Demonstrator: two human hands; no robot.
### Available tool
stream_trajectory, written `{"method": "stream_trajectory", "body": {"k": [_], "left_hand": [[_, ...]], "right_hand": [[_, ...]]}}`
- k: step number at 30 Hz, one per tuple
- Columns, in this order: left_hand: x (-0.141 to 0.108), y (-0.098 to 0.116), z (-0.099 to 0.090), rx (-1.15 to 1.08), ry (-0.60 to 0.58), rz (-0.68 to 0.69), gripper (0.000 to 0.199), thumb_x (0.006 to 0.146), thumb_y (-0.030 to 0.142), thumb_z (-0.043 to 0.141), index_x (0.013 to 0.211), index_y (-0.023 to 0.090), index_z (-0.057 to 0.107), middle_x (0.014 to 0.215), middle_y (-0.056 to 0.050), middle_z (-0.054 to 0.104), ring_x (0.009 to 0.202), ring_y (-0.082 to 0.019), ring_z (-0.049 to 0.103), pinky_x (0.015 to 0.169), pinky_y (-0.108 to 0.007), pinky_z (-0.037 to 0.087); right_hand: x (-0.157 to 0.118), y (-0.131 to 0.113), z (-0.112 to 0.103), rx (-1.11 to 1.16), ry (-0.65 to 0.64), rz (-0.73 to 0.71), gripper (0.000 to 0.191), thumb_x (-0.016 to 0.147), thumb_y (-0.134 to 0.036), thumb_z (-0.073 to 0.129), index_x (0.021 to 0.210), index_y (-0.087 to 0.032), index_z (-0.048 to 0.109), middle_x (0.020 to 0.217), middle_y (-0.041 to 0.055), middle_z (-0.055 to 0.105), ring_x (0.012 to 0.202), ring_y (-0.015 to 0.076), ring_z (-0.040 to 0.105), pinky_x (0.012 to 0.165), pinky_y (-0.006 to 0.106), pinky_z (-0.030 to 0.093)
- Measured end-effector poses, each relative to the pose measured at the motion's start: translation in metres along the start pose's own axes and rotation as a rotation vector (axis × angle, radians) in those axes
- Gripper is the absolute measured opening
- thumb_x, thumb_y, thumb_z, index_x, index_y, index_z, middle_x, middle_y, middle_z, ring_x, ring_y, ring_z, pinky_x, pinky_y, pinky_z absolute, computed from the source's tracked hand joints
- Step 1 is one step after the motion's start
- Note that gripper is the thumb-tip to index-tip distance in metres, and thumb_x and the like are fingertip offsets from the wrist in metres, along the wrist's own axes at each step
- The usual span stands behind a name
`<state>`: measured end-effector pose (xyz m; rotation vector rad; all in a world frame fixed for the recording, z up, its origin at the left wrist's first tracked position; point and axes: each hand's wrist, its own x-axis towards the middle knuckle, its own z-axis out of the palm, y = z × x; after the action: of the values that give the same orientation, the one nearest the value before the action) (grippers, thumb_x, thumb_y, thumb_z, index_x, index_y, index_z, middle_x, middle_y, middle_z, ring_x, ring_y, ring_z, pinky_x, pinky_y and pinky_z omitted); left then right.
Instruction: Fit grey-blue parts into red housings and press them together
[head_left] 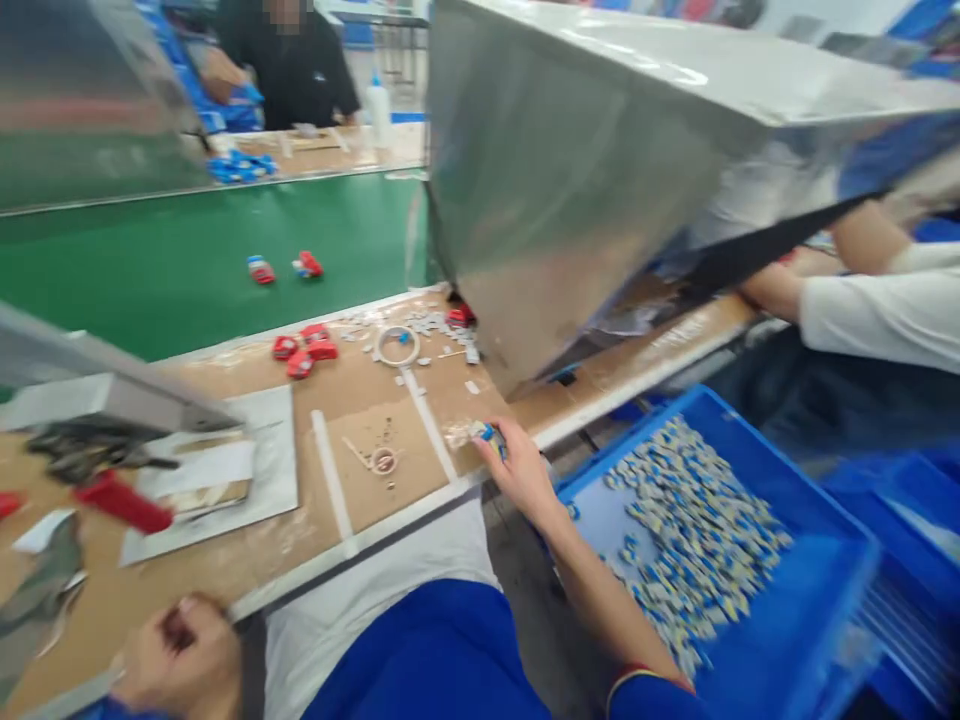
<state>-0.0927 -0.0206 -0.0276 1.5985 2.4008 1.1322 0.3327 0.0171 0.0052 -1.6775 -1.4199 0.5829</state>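
Note:
My right hand (525, 475) pinches a small grey-and-blue part (487, 433) above the front edge of the workbench (352, 400). Many similar small grey-and-blue parts (697, 520) lie heaped in a blue bin (832, 590) under my right forearm. At the lower left, my left hand (187, 650) is curled closed by the bench edge, blurred; whatever may be in it is hidden. Between the hands, a small tape ring (384, 461) lies among brown crumbs. Several red pieces (304, 350) sit together farther back, left of a white tape roll (397, 346).
A large sheet-metal hopper (585, 200) overhangs the bench's right side. Behind runs a green conveyor belt (150, 270) with two red-and-white pieces (307, 264). A red-handled tool (124, 502) lies at left. One co-worker (289, 70) is across the belt; another's arms (862, 280) reach in at right.

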Motion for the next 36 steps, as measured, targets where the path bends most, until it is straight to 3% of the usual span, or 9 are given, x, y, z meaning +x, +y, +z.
{"method": "stream_trajectory", "body": {"k": [3,8,12,14,16,20,24,30,36], "left_hand": [[-0.005,-0.01,0.0,0.089,0.169,0.0,0.023,0.084,0.041,0.059,0.072,0.021,0.06,0.061,-0.002,0.054,0.061,-0.023,0.052,0.065,-0.038,0.044],[-0.012,-0.006,-0.02,-0.08,0.083,-0.127,0.026,0.087,0.043,0.059,0.082,0.018,0.067,0.068,-0.002,0.067,0.06,-0.018,0.061,0.058,-0.028,0.05],[0.002,0.041,-0.018,-0.203,-0.152,0.14,0.02,0.096,0.03,0.055,0.091,0.018,0.07,0.08,-0.003,0.073,0.069,-0.017,0.068,0.065,-0.025,0.055],[0.026,0.075,0.001,-0.274,-0.447,0.383,0.022,0.098,0.025,0.053,0.109,0.02,0.071,0.102,-0.007,0.075,0.089,-0.019,0.071,0.081,-0.028,0.059],[0.06,0.108,0.033,-0.23,-0.544,0.488,0.033,0.097,0.018,0.053,0.127,0.021,0.066,0.128,-0.012,0.068,0.118,-0.024,0.066,0.103,-0.038,0.054],[0.129,0.164,0.107,-0.033,-0.539,0.293,0.044,0.089,0.005,0.059,0.13,0.02,0.065,0.151,-0.019,0.048,0.134,-0.035,0.052,0.114,-0.05,0.041],[0.162,0.193,0.144,-0.064,-0.529,0.194,0.034,0.087,-0.003,0.052,0.113,0.011,0.069,0.124,-0.026,0.06,0.123,-0.04,0.058,0.106,-0.057,0.041],[0.136,0.172,0.098,-0.371,-0.595,0.159,0.027,0.099,0.02,0.052,0.12,0.015,0.066,0.112,-0.012,0.072,0.104,-0.023,0.068,0.095,-0.036,0.052],[0.061,0.126,0.049,-1.098,-0.827,-0.23,0.055,0.081,0.037,0.082,0.13,0.017,0.069,0.123,-0.011,0.074,0.108,-0.023,0.071,0.098,-0.036,0.054]], "right_hand": [[0.036,0.003,0.043,-0.308,0.04,-0.186,0.037,0.101,-0.048,0.046,0.112,-0.018,0.064,0.112,0.0168,0.068,0.101,0.0301,0.065,0.082,0.039,0.054],[0.061,0.038,0.064,-0.577,0.058,-0.434,0.041,0.103,-0.049,0.044,0.11,-0.015,0.066,0.108,0.0184,0.068,0.102,0.0334,0.06,0.093,0.046,0.049],[0.06,0.051,0.067,-0.612,0.11,-0.525,0.044,0.103,-0.052,0.044,0.111,-0.015,0.067,0.11,0.0182,0.066,0.104,0.033,0.057,0.094,0.047,0.048],[0.057,0.052,0.069,-0.599,0.124,-0.535,0.045,0.103,-0.053,0.044,0.112,-0.016,0.067,0.109,0.0175,0.065,0.104,0.0324,0.057,0.094,0.046,0.048],[0.056,0.051,0.071,-0.57,0.137,-0.528,0.043,0.103,-0.053,0.046,0.114,-0.017,0.067,0.11,0.0167,0.065,0.106,0.0321,0.057,0.095,0.047,0.048],[0.056,0.051,0.073,-0.494,0.145,-0.471,0.042,0.102,-0.052,0.047,0.119,-0.017,0.064,0.111,0.0165,0.064,0.109,0.0323,0.057,0.096,0.048,0.047],[0.054,0.05,0.072,-0.422,0.157,-0.403,0.041,0.102,-0.05,0.045,0.119,-0.018,0.063,0.113,0.0162,0.064,0.109,0.0316,0.057,0.096,0.048,0.047],[0.051,0.047,0.071,-0.383,0.128,-0.363,0.036,0.101,-0.044,0.047,0.122,-0.018,0.063,0.116,0.016,0.062,0.113,0.0311,0.057,0.098,0.049,0.047],[0.049,0.036,0.061,-0.35,0.242,-0.401,0.038,0.098,-0.045,0.054,0.12,-0.016,0.064,0.122,0.0193,0.062,0.118,0.034,0.056,0.102,0.053,0.044]]}}
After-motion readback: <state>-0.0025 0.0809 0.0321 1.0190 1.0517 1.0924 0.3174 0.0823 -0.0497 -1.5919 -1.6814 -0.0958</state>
